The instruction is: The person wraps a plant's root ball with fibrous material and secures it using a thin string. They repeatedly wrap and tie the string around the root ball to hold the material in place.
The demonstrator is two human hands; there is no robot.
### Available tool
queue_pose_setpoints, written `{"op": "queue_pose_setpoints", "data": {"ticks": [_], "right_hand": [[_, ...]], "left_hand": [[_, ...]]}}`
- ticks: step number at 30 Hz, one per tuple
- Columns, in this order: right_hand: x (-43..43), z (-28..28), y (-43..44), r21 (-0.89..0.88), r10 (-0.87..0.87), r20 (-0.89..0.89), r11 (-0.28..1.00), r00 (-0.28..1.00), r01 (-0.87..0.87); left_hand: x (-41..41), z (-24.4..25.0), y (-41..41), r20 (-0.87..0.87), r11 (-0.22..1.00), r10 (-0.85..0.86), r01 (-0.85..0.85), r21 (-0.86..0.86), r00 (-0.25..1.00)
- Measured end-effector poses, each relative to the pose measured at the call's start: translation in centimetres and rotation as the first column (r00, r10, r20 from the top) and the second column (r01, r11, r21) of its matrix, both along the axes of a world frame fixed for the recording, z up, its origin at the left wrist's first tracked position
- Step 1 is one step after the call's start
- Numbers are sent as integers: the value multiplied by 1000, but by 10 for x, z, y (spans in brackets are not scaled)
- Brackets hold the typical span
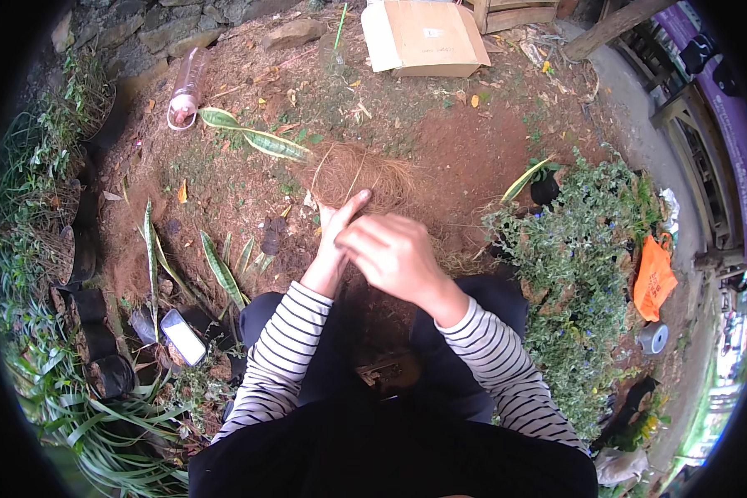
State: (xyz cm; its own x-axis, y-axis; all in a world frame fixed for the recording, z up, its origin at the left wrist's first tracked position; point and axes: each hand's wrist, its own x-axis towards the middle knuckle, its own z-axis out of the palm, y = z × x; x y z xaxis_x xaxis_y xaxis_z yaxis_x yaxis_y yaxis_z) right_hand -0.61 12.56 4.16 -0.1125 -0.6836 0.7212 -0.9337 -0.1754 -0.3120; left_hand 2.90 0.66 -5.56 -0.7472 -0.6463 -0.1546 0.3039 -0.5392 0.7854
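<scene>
A bundle of brown coconut fibre [364, 171] rests in my left hand [341, 221], with the thumb lying on its near side. Thin strands of string or fibre cross over the bundle. From its left end a variegated snake plant leaf [274, 144] sticks out, twisted and edged in yellow. My right hand [389, 246] is just right of the left thumb, slightly blurred, its fingers bent and touching or nearly touching the left hand. Whether it pinches a strand is hidden. Both arms wear striped sleeves.
Snake plants [221, 267] and a lit phone [183, 337] are at my left. A clear bottle [188, 87], a plastic cup [333, 56] with a green straw and a cardboard box [439, 37] lie ahead. Flowering plants [573, 280] and an orange bag [653, 278] flank my right.
</scene>
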Motion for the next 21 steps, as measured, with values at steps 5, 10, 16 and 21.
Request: {"op": "queue_pose_setpoints", "data": {"ticks": [5, 10, 16, 21], "right_hand": [[-40, 22, 16, -79, -219, 143, 970, 965, 231], [-54, 25, 21, -104, -266, 226, 950, 937, 295], [-69, 20, 23, -57, -338, 328, 925, 882, 375], [-73, 13, 24, 48, -320, 415, 943, 852, 330]], "left_hand": [[2, 11, 11, -227, 1000, -24, 20, -20, 974], [2, 19, 22, -259, 999, -14, 3, -43, 966], [8, 13, 20, -266, 989, -145, 137, -48, 953], [11, 12, 20, -289, 981, -195, 189, -49, 937]]}}
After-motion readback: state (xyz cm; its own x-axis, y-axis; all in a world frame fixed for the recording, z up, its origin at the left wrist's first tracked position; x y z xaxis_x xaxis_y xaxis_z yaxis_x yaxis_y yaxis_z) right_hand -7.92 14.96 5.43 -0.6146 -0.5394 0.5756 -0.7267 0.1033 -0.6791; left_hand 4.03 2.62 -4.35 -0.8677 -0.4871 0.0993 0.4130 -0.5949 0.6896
